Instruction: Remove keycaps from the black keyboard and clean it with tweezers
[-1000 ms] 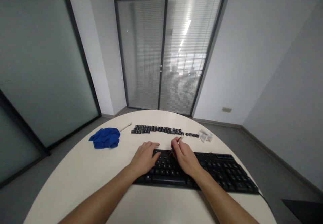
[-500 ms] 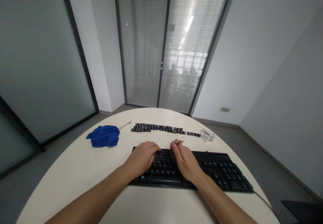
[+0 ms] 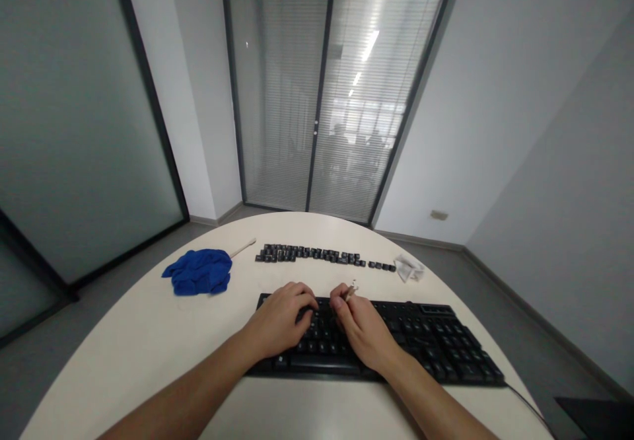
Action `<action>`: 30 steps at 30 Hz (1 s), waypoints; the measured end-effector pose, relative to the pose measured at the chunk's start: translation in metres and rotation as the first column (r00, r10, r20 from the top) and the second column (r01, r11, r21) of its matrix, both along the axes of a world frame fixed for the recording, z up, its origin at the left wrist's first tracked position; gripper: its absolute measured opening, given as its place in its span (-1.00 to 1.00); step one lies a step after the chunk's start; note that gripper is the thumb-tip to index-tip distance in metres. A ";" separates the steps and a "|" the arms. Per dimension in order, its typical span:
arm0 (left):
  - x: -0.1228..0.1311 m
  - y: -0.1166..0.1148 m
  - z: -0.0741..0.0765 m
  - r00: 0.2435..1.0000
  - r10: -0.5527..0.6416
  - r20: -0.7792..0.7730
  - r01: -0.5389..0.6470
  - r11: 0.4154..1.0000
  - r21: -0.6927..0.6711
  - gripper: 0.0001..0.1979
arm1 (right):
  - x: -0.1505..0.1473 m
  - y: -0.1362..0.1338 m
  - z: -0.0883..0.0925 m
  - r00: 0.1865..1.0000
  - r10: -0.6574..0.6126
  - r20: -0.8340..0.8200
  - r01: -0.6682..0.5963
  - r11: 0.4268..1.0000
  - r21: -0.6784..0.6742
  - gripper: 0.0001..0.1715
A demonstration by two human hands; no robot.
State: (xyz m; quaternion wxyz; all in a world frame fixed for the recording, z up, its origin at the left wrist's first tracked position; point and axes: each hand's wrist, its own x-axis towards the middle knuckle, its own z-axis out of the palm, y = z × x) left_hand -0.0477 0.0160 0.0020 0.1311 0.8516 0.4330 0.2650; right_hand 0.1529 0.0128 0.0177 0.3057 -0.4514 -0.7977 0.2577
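A black keyboard lies across the table in front of me. Over its left part rests my left hand, fingers bent and thumb apart from them, fingertips at the upper keys; I see nothing held in it. Near the middle of the keyboard, my right hand is closed in a pinch around a slim brownish tool with a pale upper end. Its lower end points down to the keys and is mostly hidden by the fingers, so its exact kind is unclear.
Loose black keycaps lie in rows beyond the keyboard. A crumpled blue cloth sits at the left, with a thin pale-handled brush or stick beside it. White crumpled tissue lies at the right. The keyboard cable runs off the round table.
My left thumb has drawn away from the fingers, and the hand is more curled. The tool in my right hand stands slightly more upright. The whole view has shifted a little.
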 end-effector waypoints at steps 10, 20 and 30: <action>0.000 0.000 -0.001 0.998 -0.018 -0.068 0.020 0.999 0.030 -0.77 | -0.001 0.000 0.002 0.998 0.056 -0.006 -0.056 0.998 0.026 -0.56; 0.000 -0.001 0.000 0.999 -0.004 -0.050 0.005 1.000 0.011 -0.81 | -0.001 0.002 0.001 0.997 0.074 -0.010 -0.074 0.997 0.021 -0.59; 0.004 -0.005 0.006 0.993 -0.004 -0.118 0.011 0.998 0.062 -0.79 | 0.000 0.003 0.001 0.994 0.085 -0.065 -0.089 0.994 -0.062 -0.51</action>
